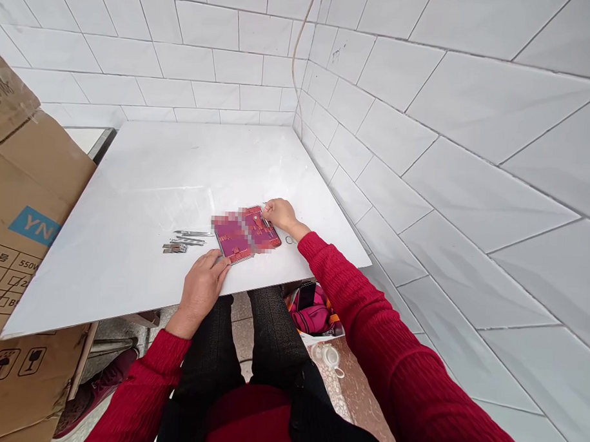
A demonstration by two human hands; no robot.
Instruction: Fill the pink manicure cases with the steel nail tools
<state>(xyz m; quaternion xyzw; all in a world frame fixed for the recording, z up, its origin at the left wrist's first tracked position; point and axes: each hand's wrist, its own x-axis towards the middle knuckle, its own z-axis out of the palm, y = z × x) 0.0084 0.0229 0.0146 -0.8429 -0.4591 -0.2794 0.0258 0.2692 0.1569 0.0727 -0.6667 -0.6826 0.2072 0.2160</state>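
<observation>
An open manicure case [235,235], purple inside with red loops and edges, lies on the white table; parts of it are blurred. My left hand [203,283] grips its near left corner between thumb and fingers. Over the far right part of the case, my right hand [280,214] is closed in a pinch. A thin metal tool shows at its fingertips, too small to name. Left of the case lie nail clippers [175,248] and several slim metal manicure tools [190,240]. Small metal rings [289,239], like scissor handles, show beside the case below my right wrist.
The white table [162,158] meets tiled walls at the back and right. Cardboard boxes [30,173] stand along its left side. A cable [295,60] hangs in the corner. Below the near edge are a pink bag [315,315] with a dark phone [306,295] and my legs.
</observation>
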